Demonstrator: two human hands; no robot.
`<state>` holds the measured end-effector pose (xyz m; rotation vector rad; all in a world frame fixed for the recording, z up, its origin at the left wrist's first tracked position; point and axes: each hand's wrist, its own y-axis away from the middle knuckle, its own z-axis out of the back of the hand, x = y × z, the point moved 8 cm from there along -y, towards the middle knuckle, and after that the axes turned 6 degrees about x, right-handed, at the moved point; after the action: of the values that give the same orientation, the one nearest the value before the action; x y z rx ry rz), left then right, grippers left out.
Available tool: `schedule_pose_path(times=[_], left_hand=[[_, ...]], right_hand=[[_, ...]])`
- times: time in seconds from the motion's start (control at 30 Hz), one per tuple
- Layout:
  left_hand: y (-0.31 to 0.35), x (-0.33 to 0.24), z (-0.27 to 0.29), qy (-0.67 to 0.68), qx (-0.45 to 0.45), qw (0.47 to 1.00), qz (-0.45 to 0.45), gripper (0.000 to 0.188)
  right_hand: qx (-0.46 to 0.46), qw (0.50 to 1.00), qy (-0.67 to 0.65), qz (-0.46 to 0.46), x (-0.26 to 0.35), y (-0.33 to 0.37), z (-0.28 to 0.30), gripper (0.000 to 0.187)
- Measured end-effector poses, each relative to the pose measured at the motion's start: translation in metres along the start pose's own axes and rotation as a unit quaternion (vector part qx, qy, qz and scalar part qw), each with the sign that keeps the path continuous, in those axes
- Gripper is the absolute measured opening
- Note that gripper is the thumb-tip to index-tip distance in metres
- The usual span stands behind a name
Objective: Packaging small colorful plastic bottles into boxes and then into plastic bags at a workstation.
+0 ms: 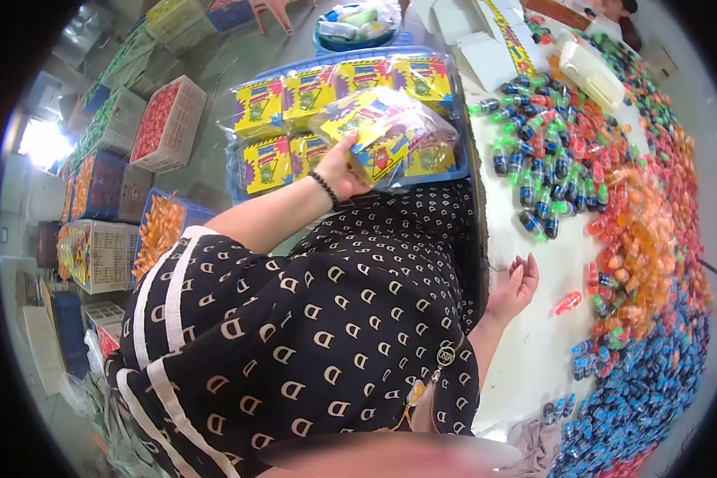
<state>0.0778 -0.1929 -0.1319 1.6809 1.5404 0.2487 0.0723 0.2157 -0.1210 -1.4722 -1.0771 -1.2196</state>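
Observation:
My left hand (344, 170), a beaded bracelet at its wrist, is closed on a clear plastic-wrapped pack of yellow printed boxes (384, 119). It holds this pack over a blue crate (234, 166), where several similar yellow boxes (256, 109) in clear wrap lie in rows. My right hand (515, 287) rests palm up at the edge of the white table (534, 350), fingers loosely curled and apart, with nothing visible in it. Closest to it on the table are a small red bottle (568, 303) and a group of dark bottles with green and blue parts (543, 171).
Heaps of small orange (641, 239) and blue bottles (645, 406) cover the table's far side. A white plastic container (591, 76) sits among them. To the left stand crates of red (158, 119) and orange pieces (161, 227). A basin (357, 32) stands beyond the blue crate.

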Motion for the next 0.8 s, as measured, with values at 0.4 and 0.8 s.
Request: schedule_pose_path(times=[0.4,0.8], left_hand=[[-0.020,0.056,-0.134,-0.553,0.271,0.773,-0.152,0.059],[-0.084,0.046,-0.139,-0.959,0.137,0.176,-0.177,0.087]], right_hand=[[0.067,0.994,0.087,0.027,0.004,0.012,-0.015,0.027],[0.088,0.956,0.260,0.106,0.025,0.009,-0.030,0.021]])
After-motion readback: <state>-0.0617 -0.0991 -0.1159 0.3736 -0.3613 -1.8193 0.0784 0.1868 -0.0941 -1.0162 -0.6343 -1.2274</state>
